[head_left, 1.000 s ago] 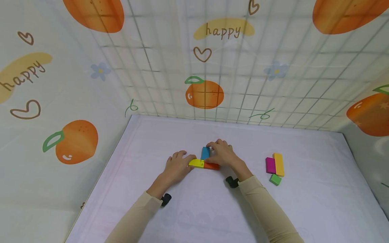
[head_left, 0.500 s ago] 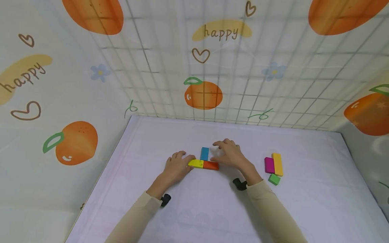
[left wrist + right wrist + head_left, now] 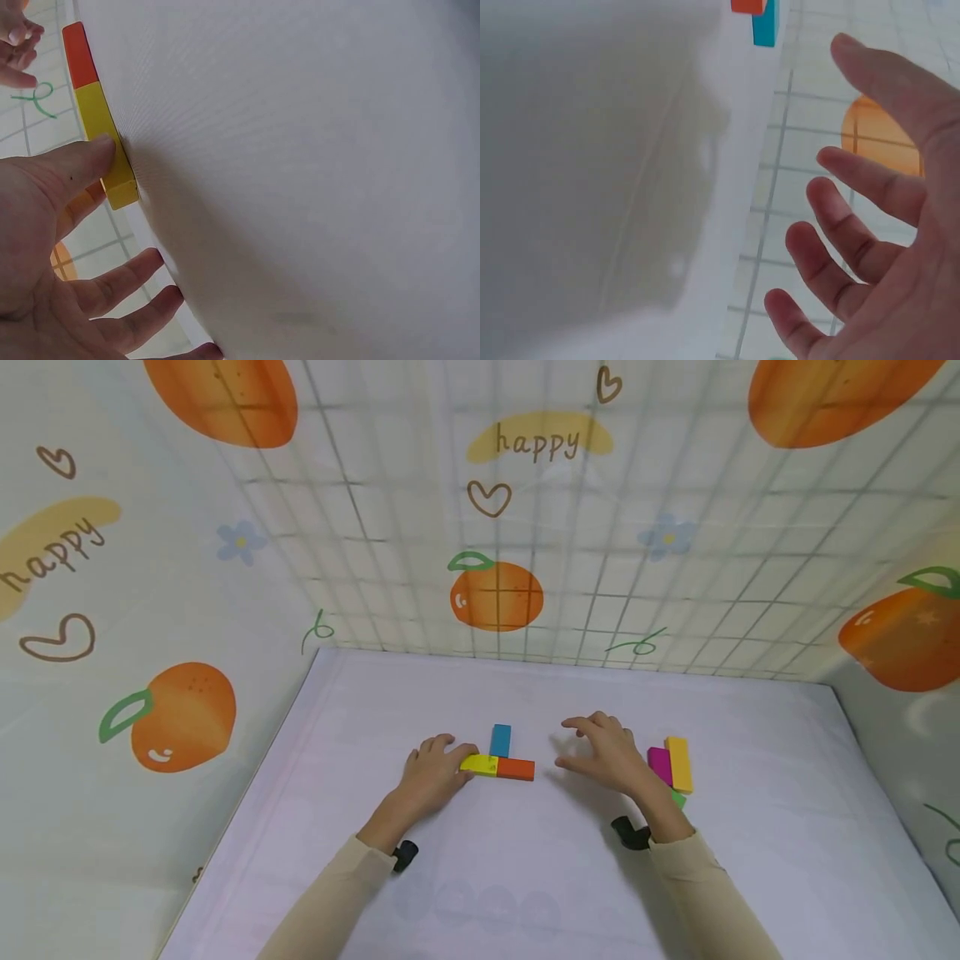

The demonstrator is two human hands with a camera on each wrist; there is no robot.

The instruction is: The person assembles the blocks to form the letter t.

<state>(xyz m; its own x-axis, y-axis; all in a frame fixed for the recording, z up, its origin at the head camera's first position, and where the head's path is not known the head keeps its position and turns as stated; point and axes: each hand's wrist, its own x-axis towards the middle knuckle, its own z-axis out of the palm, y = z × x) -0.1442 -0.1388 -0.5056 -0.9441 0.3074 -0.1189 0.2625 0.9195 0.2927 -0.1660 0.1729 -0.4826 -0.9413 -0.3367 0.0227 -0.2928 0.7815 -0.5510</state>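
My left hand (image 3: pixel 435 774) pinches the outer end of a yellow block (image 3: pixel 482 766) between thumb and forefinger. Its other fingers are spread with tips at the tabletop in the left wrist view. An orange-red block (image 3: pixel 516 769) lies end to end with the yellow one, forming a straight bar. Behind their joint a blue block (image 3: pixel 500 741) extends away toward the back, making a T shape. To the right of this group my right hand (image 3: pixel 609 758) hovers with nothing in it, thumb and fingers parted; the right wrist view shows the blue block's end (image 3: pixel 764 30) beyond the thumb.
Further right lie a magenta block (image 3: pixel 660 765) and a longer amber block (image 3: pixel 679 765) side by side. A green block (image 3: pixel 678 798) sits in front, partly hidden by the right wrist. Patterned cloth walls (image 3: pixel 405 593) rise behind and beside the white table (image 3: pixel 480 893).
My right hand has let go of the blue block and moved right, toward the loose blocks. The left hand keeps its pinch on the yellow block, and the T of blocks stays in place.
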